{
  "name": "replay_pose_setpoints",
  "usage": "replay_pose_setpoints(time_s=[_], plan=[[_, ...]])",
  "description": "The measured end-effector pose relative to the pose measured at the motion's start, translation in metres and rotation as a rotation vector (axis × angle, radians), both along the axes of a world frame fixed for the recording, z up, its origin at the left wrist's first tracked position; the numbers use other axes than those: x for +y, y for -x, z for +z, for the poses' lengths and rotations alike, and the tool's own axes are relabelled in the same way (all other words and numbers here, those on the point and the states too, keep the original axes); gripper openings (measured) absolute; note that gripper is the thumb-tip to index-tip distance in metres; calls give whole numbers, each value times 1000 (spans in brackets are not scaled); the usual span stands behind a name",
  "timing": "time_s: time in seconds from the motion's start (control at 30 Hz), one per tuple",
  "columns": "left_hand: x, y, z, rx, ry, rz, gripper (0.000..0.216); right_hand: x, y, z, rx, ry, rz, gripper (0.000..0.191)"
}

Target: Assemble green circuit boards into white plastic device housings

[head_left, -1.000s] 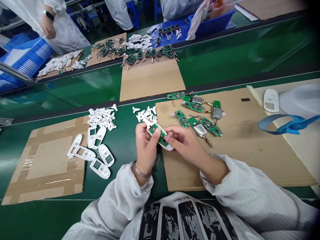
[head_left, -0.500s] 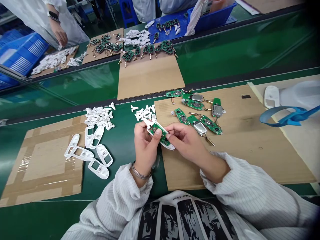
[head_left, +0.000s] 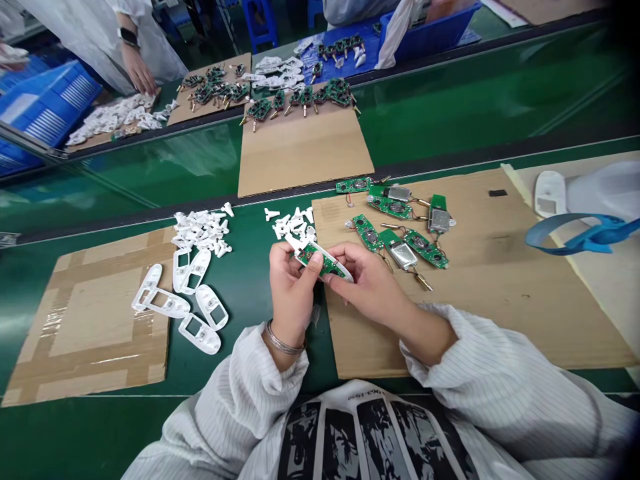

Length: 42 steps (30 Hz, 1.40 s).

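Between my two hands is a white plastic housing [head_left: 346,272] with a green circuit board [head_left: 327,264] lying in it. My left hand [head_left: 294,283] is closed on its left end, the thumb pressing on the board. My right hand [head_left: 367,280] grips the right end, thumb along the near edge and fingers behind. Just beyond my left hand lie small white plastic pieces [head_left: 295,223]. To the right, several circuit boards [head_left: 423,248] with silver batteries and brass-coloured tubes rest on a cardboard sheet [head_left: 480,300].
Several white housings [head_left: 200,333] and a pile of small white pieces [head_left: 200,230] lie at left, near another cardboard sheet [head_left: 95,320]. A blue strap [head_left: 575,233] is at right. Across the divider [head_left: 425,107], a co-worker's hand [head_left: 139,70] reaches over white parts [head_left: 115,117].
The housing has tilted slightly in my hands, and my right thumb has moved off the board's face to the near edge. The view has shifted a little. Across the divider, the co-worker's hand has moved right.
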State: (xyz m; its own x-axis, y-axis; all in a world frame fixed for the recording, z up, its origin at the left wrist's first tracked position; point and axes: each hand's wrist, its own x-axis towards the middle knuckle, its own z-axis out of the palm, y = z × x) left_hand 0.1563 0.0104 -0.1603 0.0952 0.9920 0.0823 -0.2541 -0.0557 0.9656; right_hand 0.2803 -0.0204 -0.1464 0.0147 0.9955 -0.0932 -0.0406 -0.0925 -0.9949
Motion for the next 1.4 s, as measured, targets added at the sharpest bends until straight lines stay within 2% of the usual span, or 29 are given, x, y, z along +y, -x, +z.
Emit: replay_pose_setpoints(time_s=[0.2,0.33,0.4,0.53,0.6,0.7,0.8,0.93,0.97,1.13,1.2,1.3,1.4], plan=[[-3,0,2,7,-28,11,26,0,-1,-1,-48,-1,-13,19],[-2,-2,5,-70,101,-84,32,-2,0,-3,-345,-106,-106,24],[0,-3,6,-94,184,-86,36,-4,0,-2,-515,-186,-102,32],[7,-3,8,-112,324,12,39,-9,-5,4,-761,-419,-139,42],[9,-1,8,-114,357,42,40,-12,-6,7,-764,-584,-120,33],[10,0,7,-88,360,75,39,-16,-1,7,-656,-733,81,30],[9,-2,7,-72,338,77,40,-18,7,2,-661,-732,154,32],[7,-4,9,-51,353,56,42,-15,13,-2,-645,-748,108,5],[7,-5,10,-63,362,44,42,-15,13,-1,-634,-757,96,8],[7,0,20,-311,468,-169,36,-16,4,12,-462,-772,63,12],[8,4,23,-439,511,-263,37,-15,-4,16,-347,-692,-16,10],[9,6,24,-568,533,-363,37,-11,-14,17,-220,-491,-142,8],[6,5,24,-617,564,-422,39,-6,-19,13,-212,-349,-190,9]])
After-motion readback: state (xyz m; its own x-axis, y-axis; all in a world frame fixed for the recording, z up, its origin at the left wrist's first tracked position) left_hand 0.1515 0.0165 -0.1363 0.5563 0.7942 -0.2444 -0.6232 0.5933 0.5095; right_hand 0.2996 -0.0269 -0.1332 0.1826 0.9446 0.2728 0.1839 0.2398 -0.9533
